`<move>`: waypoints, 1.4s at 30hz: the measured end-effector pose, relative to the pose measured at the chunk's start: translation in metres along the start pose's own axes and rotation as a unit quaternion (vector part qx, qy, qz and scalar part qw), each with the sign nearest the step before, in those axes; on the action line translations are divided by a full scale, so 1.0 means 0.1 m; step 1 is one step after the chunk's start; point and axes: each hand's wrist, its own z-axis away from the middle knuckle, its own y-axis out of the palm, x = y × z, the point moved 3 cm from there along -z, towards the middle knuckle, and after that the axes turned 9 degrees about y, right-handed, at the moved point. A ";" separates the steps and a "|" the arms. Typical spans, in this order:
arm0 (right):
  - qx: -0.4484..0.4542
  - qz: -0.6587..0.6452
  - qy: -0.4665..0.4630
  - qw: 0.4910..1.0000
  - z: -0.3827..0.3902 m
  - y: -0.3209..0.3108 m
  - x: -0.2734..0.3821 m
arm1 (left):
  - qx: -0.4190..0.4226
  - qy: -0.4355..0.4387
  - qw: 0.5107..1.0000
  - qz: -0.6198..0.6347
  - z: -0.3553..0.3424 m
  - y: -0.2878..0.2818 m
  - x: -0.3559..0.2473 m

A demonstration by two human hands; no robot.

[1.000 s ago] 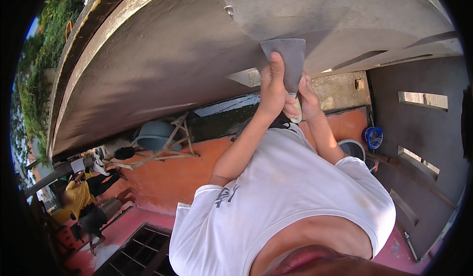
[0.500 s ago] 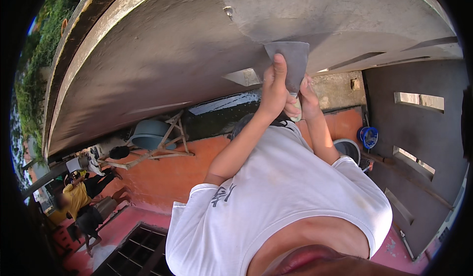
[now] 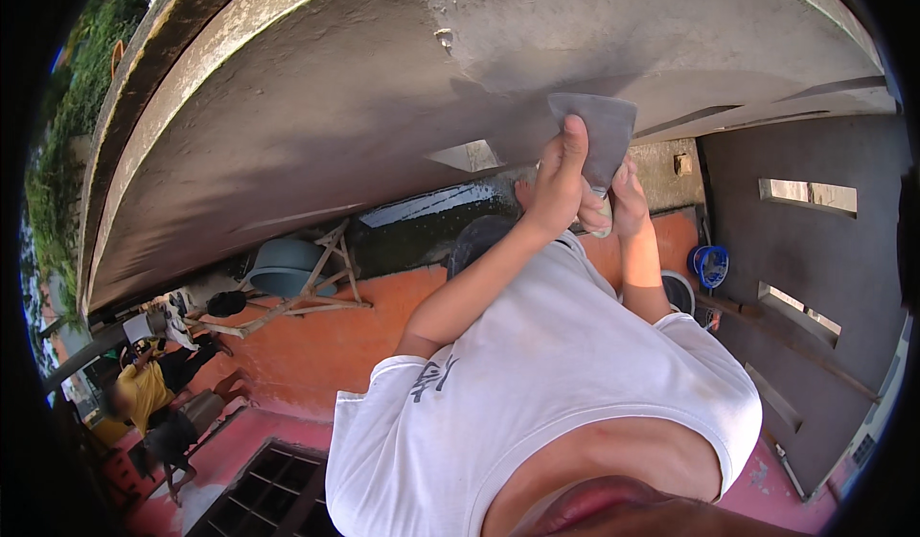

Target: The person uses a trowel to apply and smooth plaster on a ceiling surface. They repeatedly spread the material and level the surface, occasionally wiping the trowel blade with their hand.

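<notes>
Both my hands hold a wide scraper with a grey, flaring blade and a pale handle, only partly visible. My left hand is closed round the handle, its thumb lying along the flat of the blade. From the other side, my right hand grips near the base of the blade, with its fingers partly hidden. The blade's broad edge points at the grey plastered wall; whether it touches cannot be made out. Rougher, lighter plaster covers part of the wall beyond the blade.
To the left, a grey-blue basin rests by a wooden stand. A person in a yellow top is farther left. At right are a blue bucket, a round tub and a slotted grey wall.
My two hands and the scraper have shifted right and slightly toward me along the wall. The grip looks the same.
</notes>
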 end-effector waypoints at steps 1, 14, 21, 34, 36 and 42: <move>-0.014 0.011 0.006 1.000 -0.01 0.00 0.03 | 0.007 0.000 1.000 0.013 -0.03 -0.01 0.01; 0.012 0.276 -0.034 0.961 -0.25 0.23 0.42 | -0.001 0.186 0.964 0.192 -0.21 0.01 0.10; 0.015 0.271 0.020 0.962 -0.12 0.06 0.62 | 0.010 0.138 0.973 0.184 -0.19 0.13 0.13; -0.097 0.368 -0.019 0.925 0.07 0.24 0.74 | 0.004 0.158 0.962 0.224 -0.19 0.30 0.07; -0.099 0.409 -0.051 0.905 0.03 0.40 0.76 | 0.008 0.171 0.960 0.219 -0.18 0.19 -0.02; -0.107 0.348 0.022 0.931 0.12 0.48 0.73 | -0.042 0.073 0.977 0.198 -0.04 0.26 -0.12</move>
